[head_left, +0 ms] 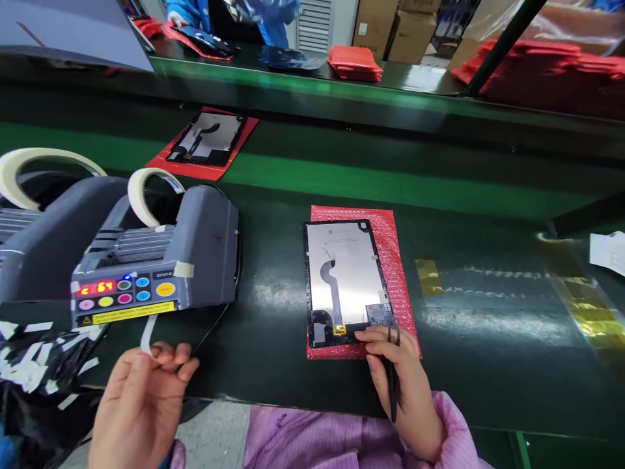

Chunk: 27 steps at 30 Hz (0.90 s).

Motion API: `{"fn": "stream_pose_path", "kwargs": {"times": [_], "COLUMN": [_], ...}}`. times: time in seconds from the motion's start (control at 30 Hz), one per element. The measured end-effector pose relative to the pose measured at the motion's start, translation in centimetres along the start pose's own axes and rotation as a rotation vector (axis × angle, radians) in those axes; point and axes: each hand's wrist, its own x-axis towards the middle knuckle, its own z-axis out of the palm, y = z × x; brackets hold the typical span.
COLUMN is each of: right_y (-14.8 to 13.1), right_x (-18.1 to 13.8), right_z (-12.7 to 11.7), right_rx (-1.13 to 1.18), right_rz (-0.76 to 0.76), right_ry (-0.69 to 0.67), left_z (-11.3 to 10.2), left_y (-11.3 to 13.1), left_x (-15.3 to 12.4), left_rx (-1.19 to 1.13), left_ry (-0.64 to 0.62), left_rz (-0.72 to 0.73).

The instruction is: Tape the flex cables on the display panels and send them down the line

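My left hand (139, 400) pinches the lower end of a short white strip of tape (148, 333) between thumb and forefinger. The strip hangs from the front of a grey tape dispenser (209, 244) with a lit red display. Black tweezers (393, 387) rest among the fingers of my right hand (410, 391), whose fingertips touch the lower right corner of a tablet screen panel (359, 277). The panel lies with its silvery back up and a dark flex cable (335, 296) across it. Beneath it is a red bubble-wrap bag (401, 286).
A second tape dispenser (43, 241) stands at the far left, above scattered white tape scraps (29, 365). Another screen panel (222, 133) lies on a red bag further back. Behind a raised ledge a co-worker's blue sleeve (273, 26) shows near red bags (355, 62).
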Motion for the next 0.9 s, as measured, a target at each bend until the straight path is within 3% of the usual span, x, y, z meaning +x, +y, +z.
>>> {"fn": "stream_pose_path", "kwargs": {"times": [0.2, 0.27, 0.43, 0.53, 0.6, 0.77, 0.9], "right_y": [-0.1, -0.7, -3.0, -3.7, -3.7, -2.3, -2.0], "right_x": [-0.4, 0.1, 2.9, 4.9, 6.3, 9.6, 9.2], "right_z": [0.4, 0.3, -0.5, -1.5, -2.0, -2.3, -4.2], "right_rx": [0.086, 0.154, 0.444, 0.596, 0.646, 0.594, 0.557], "right_rz": [0.04, 0.083, 0.227, 0.332, 0.364, 0.277, 0.213], "right_ry": [0.042, 0.026, -0.117, -0.254, -0.266, -0.168, -0.016], "left_z": [0.9, 1.6, 4.5, 6.2, 7.0, 7.7, 7.2], "left_y": [-2.0, -3.3, -5.6, -6.1, -6.3, -6.7, -6.7], "left_x": [-1.0, -2.2, -5.3, -5.9, -5.8, -4.9, -3.9], "left_rx": [0.013, 0.057, 0.3, 0.362, 0.353, 0.274, 0.267], "left_ry": [-0.069, -0.221, -0.765, -0.926, -0.942, -0.869, -0.766], "left_rz": [0.119, 0.183, 0.243, 0.245, 0.209, 0.003, 0.003]}}
